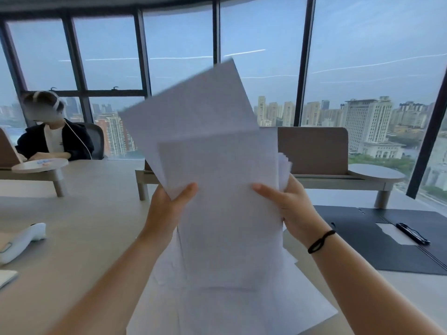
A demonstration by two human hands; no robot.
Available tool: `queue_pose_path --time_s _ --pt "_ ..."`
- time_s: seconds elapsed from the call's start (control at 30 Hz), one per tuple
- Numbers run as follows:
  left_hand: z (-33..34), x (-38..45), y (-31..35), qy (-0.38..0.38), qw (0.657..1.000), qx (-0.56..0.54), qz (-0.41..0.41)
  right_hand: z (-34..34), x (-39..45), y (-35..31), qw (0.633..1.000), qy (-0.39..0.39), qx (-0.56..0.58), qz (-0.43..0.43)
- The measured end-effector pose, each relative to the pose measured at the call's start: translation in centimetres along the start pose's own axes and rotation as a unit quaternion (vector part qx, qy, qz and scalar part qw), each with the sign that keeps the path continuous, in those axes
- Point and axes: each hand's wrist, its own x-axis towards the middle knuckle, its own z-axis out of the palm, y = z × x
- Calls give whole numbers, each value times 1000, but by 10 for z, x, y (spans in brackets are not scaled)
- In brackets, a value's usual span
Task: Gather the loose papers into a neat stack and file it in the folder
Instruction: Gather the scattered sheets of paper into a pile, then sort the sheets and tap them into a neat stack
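I hold a bunch of white papers upright in front of me, above the table. My left hand grips their left edge, thumb on the front sheet. My right hand grips the right edge, a black band on its wrist. The sheets are uneven; one at the back tilts up to the left and is blurred. More white sheets lie flat on the table under my arms. The dark folder lies open on the table at the right, with a black clip over a white sheet inside it.
A person sits at the far left behind the beige table. A white handheld device and a notebook corner lie at the left. Desk dividers with round side shelves stand across the back. Large windows lie beyond.
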Motion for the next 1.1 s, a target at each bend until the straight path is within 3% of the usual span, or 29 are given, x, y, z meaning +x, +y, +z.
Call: queue_pose_path --time_s 0.4,0.57,0.93,1.03,1.1 --pt "8 24 12 -43 998 54 -3 -23 -5 -10 999 -24 -37 19" --pt "8 23 7 -49 997 51 -23 -20 -18 16 998 -24 -30 50" --pt "-15 -1 -34 -96 983 -47 -151 -9 -28 37 996 35 -24 76" --pt "-16 -16 -45 -158 969 2 -191 -10 -31 45 995 36 -12 90" --pt "-9 -22 -54 -147 969 37 -194 -4 -33 53 994 33 -17 102"
